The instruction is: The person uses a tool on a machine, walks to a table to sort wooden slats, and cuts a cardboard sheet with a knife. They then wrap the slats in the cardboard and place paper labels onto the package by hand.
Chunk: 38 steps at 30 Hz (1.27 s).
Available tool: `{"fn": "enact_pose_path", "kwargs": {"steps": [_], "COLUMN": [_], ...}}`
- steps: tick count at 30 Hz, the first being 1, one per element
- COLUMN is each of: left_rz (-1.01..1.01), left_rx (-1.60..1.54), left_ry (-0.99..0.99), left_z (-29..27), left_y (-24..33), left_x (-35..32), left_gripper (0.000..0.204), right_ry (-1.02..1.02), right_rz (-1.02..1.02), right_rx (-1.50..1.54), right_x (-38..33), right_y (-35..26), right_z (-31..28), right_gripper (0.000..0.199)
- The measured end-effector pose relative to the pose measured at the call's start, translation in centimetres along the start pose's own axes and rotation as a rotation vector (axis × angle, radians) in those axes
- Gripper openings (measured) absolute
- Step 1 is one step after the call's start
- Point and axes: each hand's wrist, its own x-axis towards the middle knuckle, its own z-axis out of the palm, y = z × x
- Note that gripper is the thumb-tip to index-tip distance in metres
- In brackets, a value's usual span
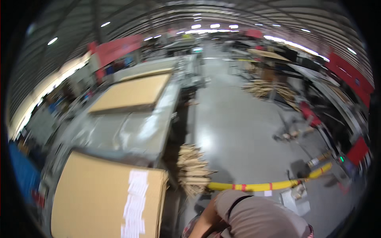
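Observation:
Neither of my hands shows in the head view. At the lower edge, a grey-brown top (266, 216) with a dark band and a bare arm (208, 220) reach into the picture; I cannot tell whose they are, and the hand of that arm is hidden. Left of them lies a stack of tan cardboard sheets (91, 194), with a ragged row of white paper strips (135, 204) along its right part. Beside the stack, a bundle of brown cardboard strips (192, 168) sits by the long table. Motion blurs much of the scene.
A long grey table (107, 131) runs away on the left, bearing another tan cardboard stack (131, 93). A yellow tube with red bands (254, 186) crosses the grey floor (230, 127). To the right are a pile of brown strips (270, 89) and a red panel (357, 150).

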Motion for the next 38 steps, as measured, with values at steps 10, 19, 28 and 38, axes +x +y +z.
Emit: {"fn": "enact_pose_path", "kwargs": {"steps": [10, 19, 28, 38], "left_rz": [-0.212, -0.551, -0.963, -0.291], "left_rx": [0.026, -0.267, -0.336, -1.392], "left_ry": [-0.025, 0.409, 0.113, 0.811], "left_z": [0.5, 6.0, -8.5, -17.8], "left_y": [-9.2, -15.2, -13.6, -26.9], "left_x": [-10.6, -16.1, -28.9, -44.2], "left_gripper": [0.049, 0.066, 0.058, 0.038], "right_ry": [-0.322, -0.796, 0.514, 0.336], "right_rz": [-0.081, -0.174, 0.317, 0.492], "right_rx": [-0.457, -0.35, -0.294, 0.03], "right_x": [4.7, 14.1, 55.3, 64.7], "right_y": [-8.2, -6.8, 12.8, 15.2], "right_z": [4.2, 13.0, -9.2, -11.8], "right_gripper": [0.015, 0.018, 0.025, 0.02]}}
